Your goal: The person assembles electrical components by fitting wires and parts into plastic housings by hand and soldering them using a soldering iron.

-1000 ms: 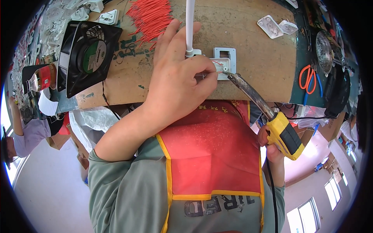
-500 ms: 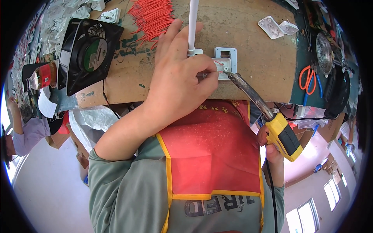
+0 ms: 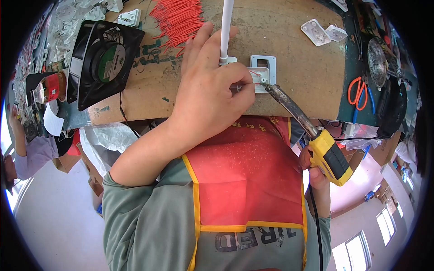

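Holds left hand (image 3: 212, 92) in near-closed pinch at white housing (image 3: 268, 80) on workbench (image 3: 307, 77), with red wire (image 3: 255, 72) inside. Cannot tell if gripping anything. Clasps soldering iron (image 3: 332, 156) in closed right hand (image 3: 318, 178), with tip at housing

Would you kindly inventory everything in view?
Soldering iron: one, yellow-black, right of centre
Open casing: one, white, centre
Frame: one, pale, behind casing
Tube: one, white, top centre
Wires: many, red, top
Fan: one, black, left
Jar: one, red-labelled, far left
Moulded parts: many, white, upper left and right
Loop-handled tool: one, orange, right
Bench: one, brown, upper centre
Another person: one, pale-sleeved, far left
Apron: one, red, lower centre
Left grip: one, bare, at casing
Right grip: one, bare, on soldering iron
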Demonstrator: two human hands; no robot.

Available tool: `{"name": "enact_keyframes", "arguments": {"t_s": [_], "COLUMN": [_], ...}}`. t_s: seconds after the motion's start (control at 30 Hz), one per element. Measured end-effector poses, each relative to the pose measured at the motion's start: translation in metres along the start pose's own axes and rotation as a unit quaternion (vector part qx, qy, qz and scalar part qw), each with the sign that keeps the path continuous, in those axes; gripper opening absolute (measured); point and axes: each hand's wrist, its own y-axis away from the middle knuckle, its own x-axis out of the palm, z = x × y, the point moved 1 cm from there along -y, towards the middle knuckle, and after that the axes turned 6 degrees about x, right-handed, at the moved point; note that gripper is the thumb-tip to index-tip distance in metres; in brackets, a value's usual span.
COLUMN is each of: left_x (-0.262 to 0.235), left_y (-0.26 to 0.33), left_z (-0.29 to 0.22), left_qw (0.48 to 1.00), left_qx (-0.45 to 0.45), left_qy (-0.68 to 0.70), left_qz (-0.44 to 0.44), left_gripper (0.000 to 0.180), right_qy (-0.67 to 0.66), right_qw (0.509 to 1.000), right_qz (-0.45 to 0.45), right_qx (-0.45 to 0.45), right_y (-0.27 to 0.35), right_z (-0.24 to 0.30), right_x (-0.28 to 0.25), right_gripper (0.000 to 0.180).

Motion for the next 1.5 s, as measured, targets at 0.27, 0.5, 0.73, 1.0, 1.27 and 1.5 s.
{"name": "enact_keyframes", "arguments": {"t_s": [0.27,0.5,0.73,1.0,1.27,1.5], "left_x": [0.000,0.001,0.000,0.000,0.000,-0.001], "left_y": [0.001,0.000,0.000,0.000,-0.004,-0.003], "left_z": [0.000,0.001,0.000,0.000,-0.003,-0.005], "left_qw": [1.000,1.000,1.000,1.000,1.000,1.000], "left_qx": [-0.001,0.005,-0.002,0.000,0.004,-0.001], "left_qy": [0.001,-0.001,0.002,-0.001,-0.018,-0.008], "left_qz": [-0.002,-0.002,0.001,0.006,0.011,0.021], "left_gripper": [0.008,0.008,0.008,0.008,0.009,0.009], "right_qy": [0.014,0.011,0.009,-0.063,-0.105,-0.086], "right_qw": [1.000,1.000,1.000,0.998,0.994,0.977], "right_qz": [0.014,0.023,0.019,-0.007,-0.026,-0.159], "right_qx": [-0.009,-0.003,0.003,0.022,-0.014,-0.110], "right_y": [0.004,0.006,0.003,0.005,-0.004,-0.016], "right_z": [-0.007,-0.010,-0.006,-0.002,0.011,0.010], "right_x": [-0.005,-0.009,-0.005,0.000,-0.005,-0.045], "right_gripper": [0.046,0.047,0.046,0.049,0.078,0.075]}}
